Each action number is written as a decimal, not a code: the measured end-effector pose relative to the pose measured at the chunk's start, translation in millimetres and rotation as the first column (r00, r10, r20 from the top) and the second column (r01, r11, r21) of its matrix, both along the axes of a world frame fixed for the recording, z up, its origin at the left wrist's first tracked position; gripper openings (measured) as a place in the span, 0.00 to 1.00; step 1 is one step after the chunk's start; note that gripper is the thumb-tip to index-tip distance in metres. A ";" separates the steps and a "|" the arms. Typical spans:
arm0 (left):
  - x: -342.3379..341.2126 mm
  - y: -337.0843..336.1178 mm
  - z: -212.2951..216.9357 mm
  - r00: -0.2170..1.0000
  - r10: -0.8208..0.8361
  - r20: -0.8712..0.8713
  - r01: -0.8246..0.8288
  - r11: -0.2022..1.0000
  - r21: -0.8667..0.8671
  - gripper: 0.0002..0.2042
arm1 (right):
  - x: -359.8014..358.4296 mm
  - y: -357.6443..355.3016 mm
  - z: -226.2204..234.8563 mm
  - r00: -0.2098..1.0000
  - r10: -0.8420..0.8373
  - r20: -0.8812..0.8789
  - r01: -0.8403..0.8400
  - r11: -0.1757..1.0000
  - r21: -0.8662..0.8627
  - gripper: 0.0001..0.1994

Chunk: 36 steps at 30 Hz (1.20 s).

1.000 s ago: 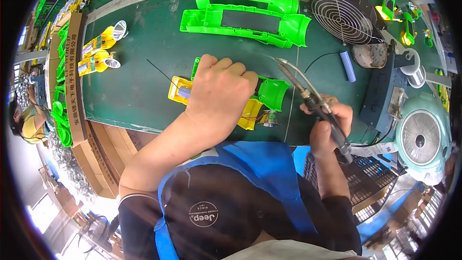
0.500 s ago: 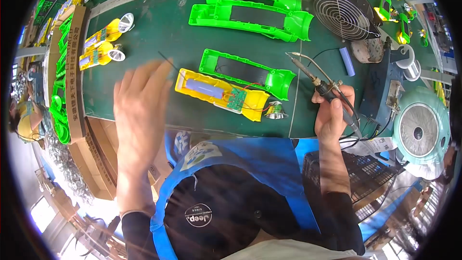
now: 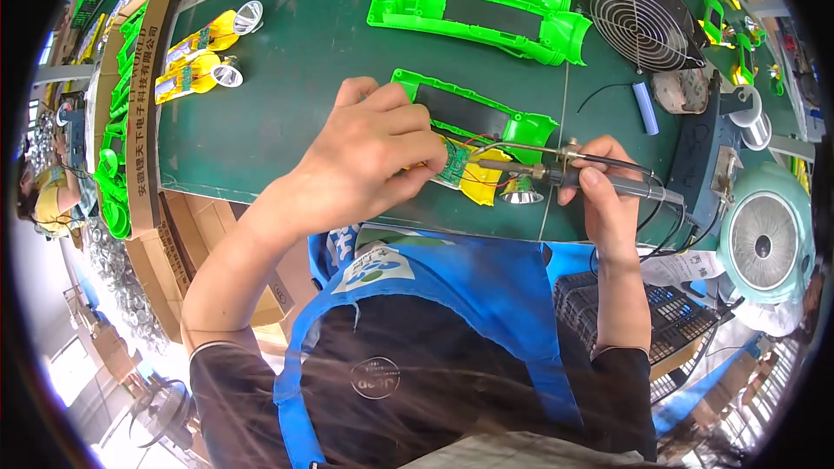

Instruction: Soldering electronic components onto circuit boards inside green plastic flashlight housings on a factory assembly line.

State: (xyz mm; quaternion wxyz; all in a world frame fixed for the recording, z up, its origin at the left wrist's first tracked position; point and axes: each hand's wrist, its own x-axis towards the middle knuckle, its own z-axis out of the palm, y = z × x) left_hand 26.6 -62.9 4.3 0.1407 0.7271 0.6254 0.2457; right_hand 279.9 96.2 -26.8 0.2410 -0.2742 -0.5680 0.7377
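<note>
My left hand (image 3: 373, 156) lies over the left part of a yellow lamp housing (image 3: 483, 182), covering the battery side. Its thumb and fingers are pinched together at the edge of the green circuit board (image 3: 453, 163); what they grip is hidden. In my right hand (image 3: 611, 208) is a soldering iron (image 3: 630, 186) with a thin feed tube (image 3: 526, 148) along it. It lies nearly level, pointing left, its tip end at the board. Thin red and dark wires run from the board toward a shiny reflector cup (image 3: 522, 193). Just behind is an open green housing (image 3: 530, 130).
Several green housings (image 3: 486, 30) lie at the back. A black fan (image 3: 643, 22), a purple battery cell (image 3: 645, 108), a solder spool (image 3: 756, 128) and a blue box unit (image 3: 699, 143) stand right. At left are two yellow assemblies (image 3: 207, 71) and a carton (image 3: 146, 122) of green parts.
My left hand has come right, onto the yellow housing, and its fingers have closed. The soldering iron has swung down from an upward slant to the circuit board. The whole view has shifted slightly.
</note>
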 end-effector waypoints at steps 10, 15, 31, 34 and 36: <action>1.4 3.6 -5.5 0.999 0.016 -0.049 -0.015 1.000 0.008 0.10 | -14.4 6.8 6.7 0.977 0.138 0.165 -0.138 0.990 -0.009 0.14; 1.6 4.6 -1.9 0.999 0.021 -0.041 -0.020 1.000 0.020 0.10 | -14.6 6.7 9.7 0.975 0.177 0.133 -0.178 0.984 -0.003 0.09; 2.5 7.7 3.8 0.998 0.015 -0.062 -0.018 0.999 -0.036 0.08 | 7.6 15.6 -12.8 0.997 0.052 -0.057 -0.047 0.995 0.094 0.16; 1.8 9.4 5.3 0.998 0.013 -0.066 -0.016 0.998 -0.052 0.08 | 4.6 11.9 -8.7 0.994 0.028 -0.109 -0.023 0.999 0.044 0.18; 1.3 7.8 7.2 1.000 -0.008 -0.024 0.006 0.995 -0.100 0.08 | 8.2 11.1 -10.9 0.987 -0.038 -0.157 0.042 0.999 0.026 0.20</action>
